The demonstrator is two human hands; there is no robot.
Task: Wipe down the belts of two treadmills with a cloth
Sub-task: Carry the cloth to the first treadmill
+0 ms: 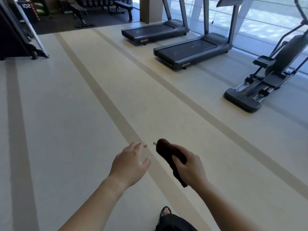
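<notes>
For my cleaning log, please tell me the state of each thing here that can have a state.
Right hand: closed around the cloth.
Left hand: open, empty.
Dark cloth: bunched up, held in the air.
Near treadmill: nobody on it, light marks on belt.
Far treadmill: nobody on it, small pale spot on belt.
Elliptical trainer: unused.

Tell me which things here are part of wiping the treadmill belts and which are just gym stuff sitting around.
Part of the job:
dark cloth gripped in the right hand
near treadmill
far treadmill
left hand, open and empty

Just standing around:
elliptical trainer
weight benches
dumbbell rack
dark frame at the left edge
</notes>
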